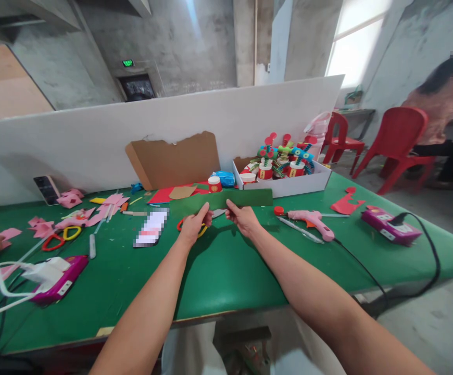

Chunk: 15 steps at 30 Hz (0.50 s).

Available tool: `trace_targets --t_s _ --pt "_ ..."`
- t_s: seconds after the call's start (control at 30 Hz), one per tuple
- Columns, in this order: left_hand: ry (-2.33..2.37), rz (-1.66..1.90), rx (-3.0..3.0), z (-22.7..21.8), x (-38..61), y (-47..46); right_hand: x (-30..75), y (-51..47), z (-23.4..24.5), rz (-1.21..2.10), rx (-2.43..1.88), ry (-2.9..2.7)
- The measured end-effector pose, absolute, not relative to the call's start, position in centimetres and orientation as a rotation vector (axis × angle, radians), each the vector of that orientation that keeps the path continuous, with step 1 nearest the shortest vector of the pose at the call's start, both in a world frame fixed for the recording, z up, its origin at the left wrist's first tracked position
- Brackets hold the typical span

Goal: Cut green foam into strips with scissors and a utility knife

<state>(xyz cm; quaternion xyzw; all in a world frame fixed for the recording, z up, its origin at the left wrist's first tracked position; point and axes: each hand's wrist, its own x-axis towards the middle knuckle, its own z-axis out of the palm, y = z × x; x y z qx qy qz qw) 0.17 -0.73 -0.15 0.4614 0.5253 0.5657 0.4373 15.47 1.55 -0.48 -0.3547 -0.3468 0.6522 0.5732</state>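
The green strip (pixel 250 198) lies straight ahead of you, between your two hands and just beyond your fingertips, its long axis running left to right, roughly parallel to the near edge of the worktop (pixel 226 284). Your left hand (pixel 196 225) and right hand (pixel 245 219) are both on it, so neither is nearer: each is closed in a pinch at the strip's near edge, one on either side of its middle, thumbs uppermost and facing across a small gap, with a free end stretching outward past each. The strip looks lifted off the worktop, though you cannot tell whether its far edge touches. Your left forearm (pixel 148 297) and right forearm (pixel 308 276) come in over the near edge and converge on it. Scissors (pixel 218 213) lie beneath the strip and your left hand, blade showing between the hands. A phone (pixel 152 227) sits to the left; a red cap (pixel 278 210) and a pink glue gun (pixel 314 219) lie to the right. Behind the strip's right end, toward the worktop's far edge, stands a white box (pixel 289 186) of figures (pixel 266 169), with a small cup (pixel 214 183) to its left.
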Motion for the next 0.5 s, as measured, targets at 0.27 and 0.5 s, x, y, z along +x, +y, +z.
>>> trace_targets --t_s 0.27,0.5 --pt "1.278 1.455 1.185 -0.5 0.0 -0.7 15.9 1.8 -0.5 1.515 -0.830 -0.915" --pt "1.333 1.456 1.119 -0.2 0.1 -0.7 16.0 1.9 -0.5 1.450 -0.859 -0.973"
